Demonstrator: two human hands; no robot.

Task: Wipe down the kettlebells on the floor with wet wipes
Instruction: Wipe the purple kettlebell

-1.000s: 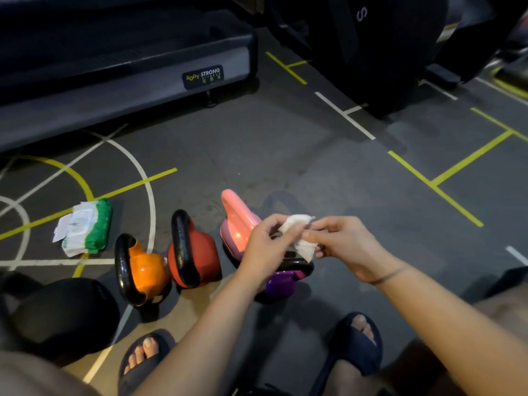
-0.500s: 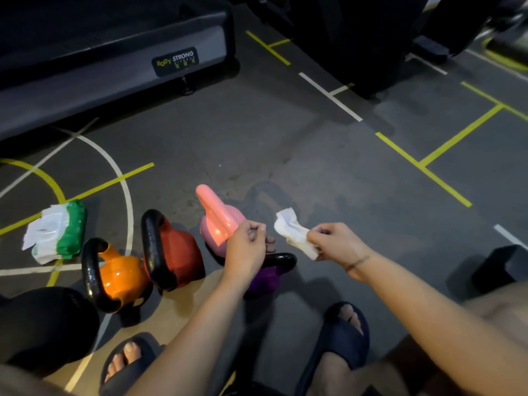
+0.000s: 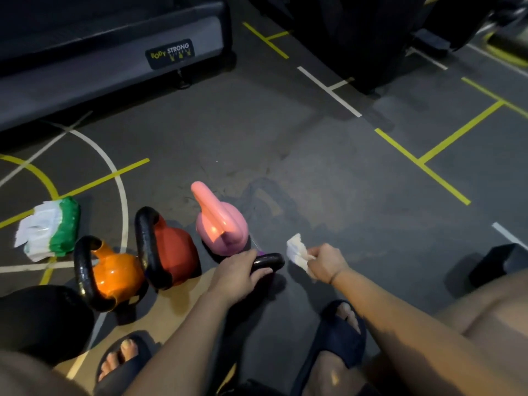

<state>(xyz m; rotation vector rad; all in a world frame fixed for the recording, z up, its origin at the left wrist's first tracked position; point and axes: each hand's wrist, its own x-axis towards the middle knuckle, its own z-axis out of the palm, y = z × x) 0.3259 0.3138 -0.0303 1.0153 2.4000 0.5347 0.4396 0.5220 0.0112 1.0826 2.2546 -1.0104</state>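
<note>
Black handle gripped by left fingers; right fingers pinch wipe.

Four kettlebells, one wipe pack, one loose wipe, two hands, two slippers.

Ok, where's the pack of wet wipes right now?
In the head view, the pack of wet wipes lies on the floor at the far left, just beyond the orange kettlebell, over a yellow floor line.
</note>
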